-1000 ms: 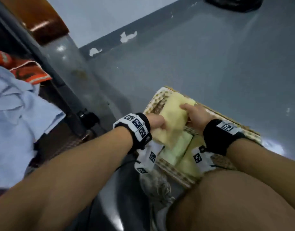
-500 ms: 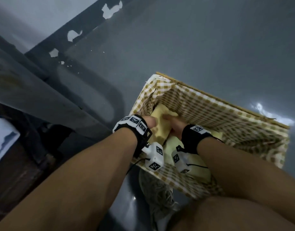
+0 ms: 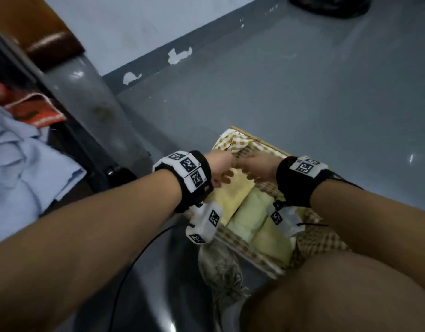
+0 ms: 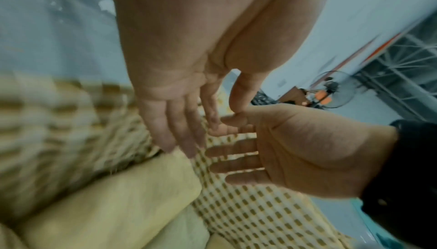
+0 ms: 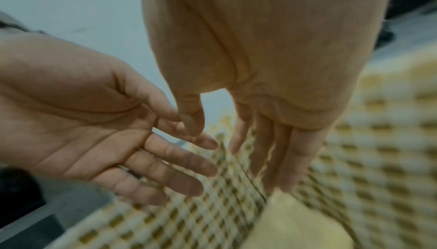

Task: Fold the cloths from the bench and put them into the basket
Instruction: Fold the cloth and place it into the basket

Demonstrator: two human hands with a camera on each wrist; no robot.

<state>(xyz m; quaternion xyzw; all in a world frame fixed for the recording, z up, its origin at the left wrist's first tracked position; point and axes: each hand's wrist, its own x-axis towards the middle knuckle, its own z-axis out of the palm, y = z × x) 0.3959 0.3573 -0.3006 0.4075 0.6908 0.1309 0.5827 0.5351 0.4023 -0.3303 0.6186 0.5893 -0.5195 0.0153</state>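
Grey floor carried the basket, folded cloths inside; more cloths lay on the desk. My left hand and right hand hovered released, empty. Only the left wrist view caught a fan.

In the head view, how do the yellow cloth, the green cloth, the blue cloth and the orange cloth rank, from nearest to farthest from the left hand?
From the left hand:
1. Yellow cloth, in the basket, just below the hand.
2. Green cloth, in the basket, right of the yellow one.
3. Blue cloth, on the bench, far left.
4. Orange cloth, on the bench, beyond the blue one.
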